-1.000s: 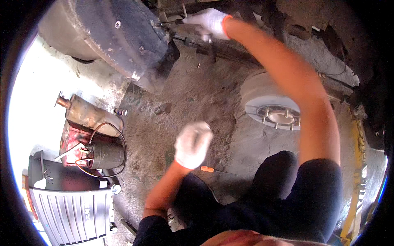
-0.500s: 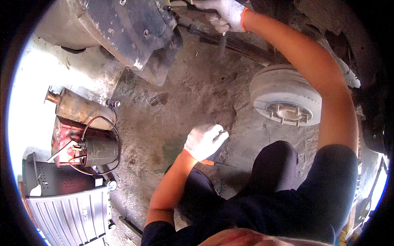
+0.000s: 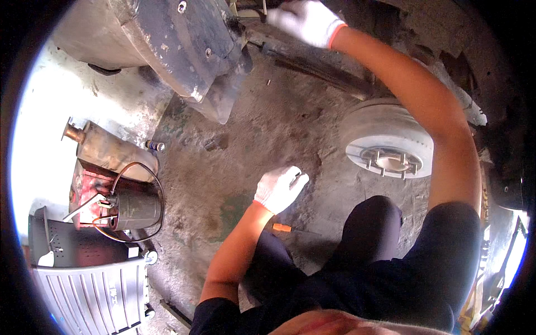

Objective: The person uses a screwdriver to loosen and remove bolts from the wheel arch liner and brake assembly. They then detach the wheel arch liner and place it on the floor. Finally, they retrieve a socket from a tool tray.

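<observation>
Right hand (image 3: pixel 306 23) reaching in by the big scuffed panel (image 3: pixel 173 47), left hand (image 3: pixel 281 190) hanging loose.

Looks to me like a reach-in step at the top of the frame: the right glove is blurry up there, beside a thin pale rod (image 3: pixel 264 8), and I honestly can't tell if its fingers are apart or clamped on anything. I'd say the next move calls for a steady grip and a better view of that cramped spot. Left fingers are half curled mid-frame, nothing visible in them (orange-handled screwdriver (image 3: pixel 282 228) is on the floor just below, btw). The panel fills the upper left, dark grey, curved, scraped pale along its edge, with a couple of shiny round fittings. Rod's cut off by the frame's dark border.
</observation>
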A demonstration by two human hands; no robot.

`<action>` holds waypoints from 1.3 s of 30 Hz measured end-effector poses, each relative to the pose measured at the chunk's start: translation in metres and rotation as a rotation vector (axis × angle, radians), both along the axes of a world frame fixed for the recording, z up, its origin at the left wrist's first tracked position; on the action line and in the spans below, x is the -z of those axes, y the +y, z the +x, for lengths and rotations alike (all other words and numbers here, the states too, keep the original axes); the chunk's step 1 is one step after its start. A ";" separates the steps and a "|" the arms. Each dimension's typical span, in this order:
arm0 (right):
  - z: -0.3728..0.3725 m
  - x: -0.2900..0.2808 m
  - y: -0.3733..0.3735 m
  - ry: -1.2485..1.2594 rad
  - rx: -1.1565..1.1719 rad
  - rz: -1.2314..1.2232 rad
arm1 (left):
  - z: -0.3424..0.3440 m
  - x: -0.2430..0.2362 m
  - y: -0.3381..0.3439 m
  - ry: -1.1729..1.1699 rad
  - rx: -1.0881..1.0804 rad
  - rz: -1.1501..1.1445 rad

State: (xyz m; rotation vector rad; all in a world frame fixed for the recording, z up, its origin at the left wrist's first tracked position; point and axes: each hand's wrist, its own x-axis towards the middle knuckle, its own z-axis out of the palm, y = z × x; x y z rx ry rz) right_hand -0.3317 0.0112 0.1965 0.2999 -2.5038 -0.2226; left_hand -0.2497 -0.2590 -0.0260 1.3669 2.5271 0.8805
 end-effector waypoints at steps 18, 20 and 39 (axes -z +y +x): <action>-0.039 0.040 0.021 0.276 0.030 -0.418 | -0.160 -0.110 0.102 -0.988 0.080 1.374; -0.009 0.027 0.004 0.151 -0.092 -0.244 | -0.159 -0.165 0.131 -1.336 -0.132 1.210; -0.033 0.050 0.011 0.154 0.035 -0.888 | -0.218 -0.183 0.207 -1.392 -0.223 1.429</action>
